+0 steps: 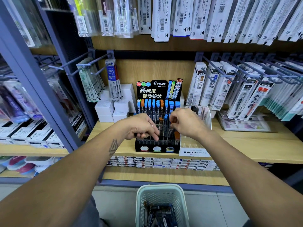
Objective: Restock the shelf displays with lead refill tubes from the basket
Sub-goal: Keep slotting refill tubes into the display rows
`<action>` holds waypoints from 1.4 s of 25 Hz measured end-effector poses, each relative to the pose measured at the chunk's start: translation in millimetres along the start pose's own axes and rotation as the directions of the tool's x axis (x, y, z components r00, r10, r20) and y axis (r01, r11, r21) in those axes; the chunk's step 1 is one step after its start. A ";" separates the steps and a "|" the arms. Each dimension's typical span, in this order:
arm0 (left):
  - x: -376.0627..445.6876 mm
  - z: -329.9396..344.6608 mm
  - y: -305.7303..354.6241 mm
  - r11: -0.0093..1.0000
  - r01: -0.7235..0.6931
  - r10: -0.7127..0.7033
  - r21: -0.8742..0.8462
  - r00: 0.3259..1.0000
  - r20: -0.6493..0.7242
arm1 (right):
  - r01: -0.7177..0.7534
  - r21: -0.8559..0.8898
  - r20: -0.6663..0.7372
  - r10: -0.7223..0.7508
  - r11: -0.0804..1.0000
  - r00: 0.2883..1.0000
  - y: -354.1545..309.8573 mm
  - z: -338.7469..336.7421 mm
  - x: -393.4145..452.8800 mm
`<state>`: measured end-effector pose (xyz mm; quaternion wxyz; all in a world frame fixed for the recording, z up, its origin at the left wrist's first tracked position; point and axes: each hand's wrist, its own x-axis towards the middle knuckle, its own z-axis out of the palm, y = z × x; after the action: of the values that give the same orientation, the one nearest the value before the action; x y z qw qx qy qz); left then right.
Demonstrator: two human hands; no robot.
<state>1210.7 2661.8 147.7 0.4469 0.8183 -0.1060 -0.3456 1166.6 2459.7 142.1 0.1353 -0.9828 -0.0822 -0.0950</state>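
A black Pilot display rack (157,149) with a grid of slots stands on the wooden shelf; blue- and orange-capped lead refill tubes (154,106) fill its back row. My left hand (141,126) hovers over the front slots, its curled fingers holding several dark tubes. To the right, my right hand (186,122) pinches one clear tube (170,129) and holds it upright over a slot on the rack's right side. Below, a pale green basket (161,190) on the floor holds several more tubes.
White boxes (113,108) sit left of the rack and a clear MONO graph stand (195,152) sits right of it. Hanging refill packs (229,89) on metal hooks crowd both sides and above. A blue shelf post (41,95) rises at the left.
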 end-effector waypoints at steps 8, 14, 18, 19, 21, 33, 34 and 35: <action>1.5 4.3 4.5 1.000 -0.010 0.009 0.021 1.000 0.018 | 0.001 -0.094 0.041 0.003 0.996 0.999 -0.7 -0.5 3.6; 0.0 10.1 12.8 0.985 0.052 -0.049 -0.166 0.999 0.024 | 0.046 -0.130 0.045 -0.041 0.990 0.998 -0.1 2.7 2.9; -5.1 9.7 22.5 0.861 0.039 -0.015 -0.508 0.999 0.050 | -0.065 0.157 -0.028 0.070 0.986 0.997 2.8 -2.8 7.2; -6.0 10.4 24.7 0.823 0.007 0.017 -0.568 0.999 0.036 | -0.110 0.298 -0.046 0.129 0.948 0.991 1.3 -5.8 8.4; -6.3 12.7 27.0 0.763 -0.045 0.083 -0.645 0.996 0.029 | -0.188 0.598 -0.006 0.238 0.779 0.971 -4.2 -12.0 8.6; -7.4 23.8 27.5 0.777 -0.088 0.221 -0.623 0.965 0.139 | -0.271 0.844 0.204 0.190 0.463 0.960 0.4 -18.6 1.1; -7.0 23.4 27.5 0.774 -0.079 0.219 -0.628 0.965 0.147 | -0.270 0.863 0.203 0.194 0.427 0.960 2.2 -18.6 1.7; -7.3 22.8 27.2 0.767 -0.074 0.221 -0.637 0.963 0.153 | -0.273 0.887 0.210 0.202 0.373 0.957 4.9 -18.9 2.8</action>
<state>1193.9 2634.5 164.8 0.7045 0.5691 -0.0980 -0.4126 1167.1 2450.2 159.3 0.6548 -0.7554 0.0171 0.0177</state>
